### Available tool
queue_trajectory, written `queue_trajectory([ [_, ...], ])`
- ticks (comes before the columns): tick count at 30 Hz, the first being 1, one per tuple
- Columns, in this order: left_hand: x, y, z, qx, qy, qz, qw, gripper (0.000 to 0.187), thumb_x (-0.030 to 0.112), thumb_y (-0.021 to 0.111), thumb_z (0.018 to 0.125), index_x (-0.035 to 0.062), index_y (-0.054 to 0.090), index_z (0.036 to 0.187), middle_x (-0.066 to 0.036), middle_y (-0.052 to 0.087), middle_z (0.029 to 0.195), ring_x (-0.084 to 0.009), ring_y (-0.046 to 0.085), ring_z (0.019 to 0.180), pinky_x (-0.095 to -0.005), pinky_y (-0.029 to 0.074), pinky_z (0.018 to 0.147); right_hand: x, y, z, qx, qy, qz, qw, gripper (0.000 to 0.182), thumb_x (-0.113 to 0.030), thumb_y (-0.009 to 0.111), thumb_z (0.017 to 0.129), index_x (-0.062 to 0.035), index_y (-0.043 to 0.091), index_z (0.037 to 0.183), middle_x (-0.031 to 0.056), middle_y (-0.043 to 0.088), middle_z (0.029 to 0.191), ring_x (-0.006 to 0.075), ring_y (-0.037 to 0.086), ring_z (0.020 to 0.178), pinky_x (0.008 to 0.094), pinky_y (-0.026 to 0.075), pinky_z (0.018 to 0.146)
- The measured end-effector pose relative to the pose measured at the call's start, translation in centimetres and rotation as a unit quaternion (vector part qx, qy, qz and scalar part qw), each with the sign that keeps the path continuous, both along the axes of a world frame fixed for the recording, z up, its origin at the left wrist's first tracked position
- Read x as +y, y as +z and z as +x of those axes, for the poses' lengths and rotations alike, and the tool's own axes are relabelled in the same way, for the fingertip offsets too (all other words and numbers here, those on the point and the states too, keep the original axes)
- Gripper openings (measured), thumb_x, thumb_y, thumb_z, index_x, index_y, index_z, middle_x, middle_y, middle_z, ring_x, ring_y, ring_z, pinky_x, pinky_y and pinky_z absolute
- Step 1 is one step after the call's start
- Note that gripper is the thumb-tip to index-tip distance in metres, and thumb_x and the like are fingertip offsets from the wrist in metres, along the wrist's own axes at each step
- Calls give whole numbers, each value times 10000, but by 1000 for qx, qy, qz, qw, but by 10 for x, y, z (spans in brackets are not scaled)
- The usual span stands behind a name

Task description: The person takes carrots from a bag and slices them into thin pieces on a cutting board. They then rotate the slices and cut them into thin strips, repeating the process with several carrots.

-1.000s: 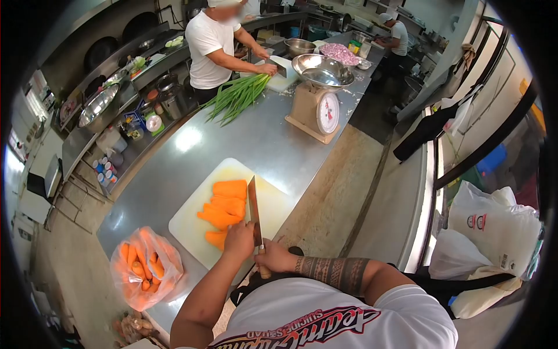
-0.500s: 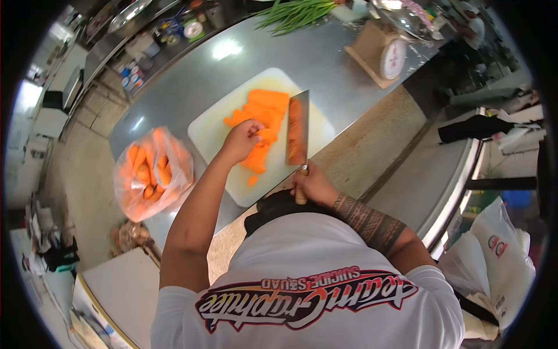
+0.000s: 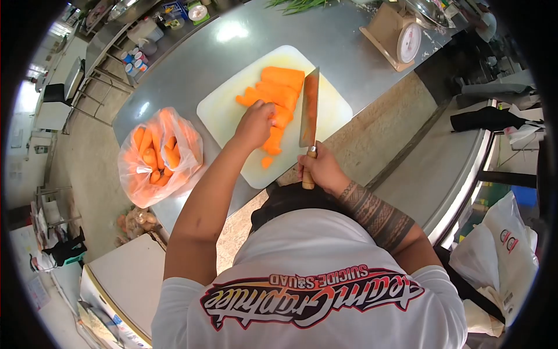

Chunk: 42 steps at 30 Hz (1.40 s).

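Observation:
A white cutting board [image 3: 224, 107] lies on the steel table, with thin orange carrot slices [image 3: 283, 78] spread in an overlapping row across its middle. My left hand [image 3: 256, 125] is closed, its curled fingertips down on the slices near the lower middle of the row. My right hand [image 3: 325, 170] is wrapped round the wooden handle of a cleaver [image 3: 310, 107] near the board's front edge. The cleaver's wide blade stands along the right side of the slices, with an orange tint on its face. A small carrot piece [image 3: 267, 162] lies apart at the near end.
Left of the board, a clear plastic bag [image 3: 195, 152] holds several whole carrots [image 3: 152, 157]. A dial scale [image 3: 409, 43] stands at the table's far right, and green stalks [image 3: 299, 4] lie at the back. The steel table [image 3: 256, 29] has its near edge at my waist.
The view has shifted, so the board sits higher and further right. The cleaver blade has turned and shows a narrower face. My left fingers now curl down over the slices.

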<state>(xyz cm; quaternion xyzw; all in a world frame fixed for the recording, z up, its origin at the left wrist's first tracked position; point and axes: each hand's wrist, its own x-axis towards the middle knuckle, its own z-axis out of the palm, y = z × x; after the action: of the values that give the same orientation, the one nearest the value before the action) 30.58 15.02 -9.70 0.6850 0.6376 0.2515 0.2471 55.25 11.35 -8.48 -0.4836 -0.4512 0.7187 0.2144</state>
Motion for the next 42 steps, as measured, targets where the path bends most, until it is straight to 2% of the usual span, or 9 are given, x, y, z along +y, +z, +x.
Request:
queue_trajectory([
  [2, 7, -5, 5, -38, -1, -8, 999, 157, -12, 692, 914, 32, 660, 1061, -176, 641, 1091, -397, 644, 1093, -489, 527, 931, -3, 6, -10, 3, -9, -12, 1000, 275, -29, 642, 1018, 64, 510, 1241, 114, 658, 918, 189, 682, 709, 357, 613, 635],
  [8, 1, 13, 5, 111, 12, -108, 988, 186, 2, 626, 935, 62, 689, 1099, -173, 637, 1134, -409, 645, 1094, -485, 531, 954, -15, 7, -20, 25, -27, -42, 998, 241, -69, 638, 1048, 38, 501, 1214, 105, 657, 893, 200, 692, 745, 372, 617, 668],
  [11, -5, 1, 5, 79, 18, 28, 996, 213, 58, 654, 937, 84, 721, 1138, -166, 634, 1143, -386, 642, 1100, -485, 528, 964, -20, 0, -22, 23, -8, -32, 999, 256, -75, 640, 1050, 43, 496, 1227, 107, 657, 902, 202, 700, 764, 377, 623, 677],
  [20, -16, -9, 17, 86, 17, 23, 996, 279, 169, 728, 938, 130, 745, 1214, -131, 640, 1184, -364, 606, 1166, -502, 478, 1061, -22, 8, -44, 20, -1, -46, 999, 363, -109, 651, 1058, 59, 453, 1310, 131, 636, 1012, 212, 704, 846, 400, 658, 744],
  [23, -22, -23, 7, 59, 55, 104, 991, 372, 229, 675, 998, 158, 701, 1363, -180, 611, 1398, -396, 531, 1360, -516, 397, 1182, -22, 3, -50, 22, 3, -38, 999, 401, -128, 671, 1048, 74, 457, 1321, 152, 657, 1017, 216, 711, 843, 394, 646, 730],
  [26, -21, -33, 4, 173, 78, 178, 966, 480, 296, 577, 1061, 184, 593, 1527, -181, 482, 1624, -397, 388, 1537, -526, 281, 1279, -21, -11, -60, 4, 17, 9, 1000, 429, -151, 698, 1033, 91, 473, 1307, 177, 693, 1022, 222, 726, 848, 387, 631, 718],
  [29, -9, -52, 10, 159, 19, 93, 983, 540, 338, 506, 1089, 189, 503, 1608, -136, 396, 1709, -369, 314, 1598, -536, 208, 1315, -19, -7, -76, -30, 40, 55, 997, 411, -163, 691, 1048, 71, 476, 1308, 153, 687, 1046, 209, 719, 879, 374, 629, 723],
  [34, -1, -48, 10, 172, -2, 123, 977, 517, 309, 491, 1086, 177, 532, 1584, -106, 462, 1671, -352, 362, 1575, -544, 223, 1311, -15, 16, -83, -66, 43, 36, 996, 477, -169, 755, 994, 129, 503, 1269, 200, 708, 1046, 229, 719, 883, 373, 598, 736],
  [42, 17, -56, 7, 149, -6, 151, 977, 482, 260, 510, 1061, 150, 599, 1522, -120, 525, 1620, -354, 406, 1547, -548, 239, 1304, -5, -12, -82, -36, 42, 40, 998, 353, -138, 699, 1043, 64, 501, 1254, 149, 684, 1033, 223, 729, 879, 388, 629, 737],
])
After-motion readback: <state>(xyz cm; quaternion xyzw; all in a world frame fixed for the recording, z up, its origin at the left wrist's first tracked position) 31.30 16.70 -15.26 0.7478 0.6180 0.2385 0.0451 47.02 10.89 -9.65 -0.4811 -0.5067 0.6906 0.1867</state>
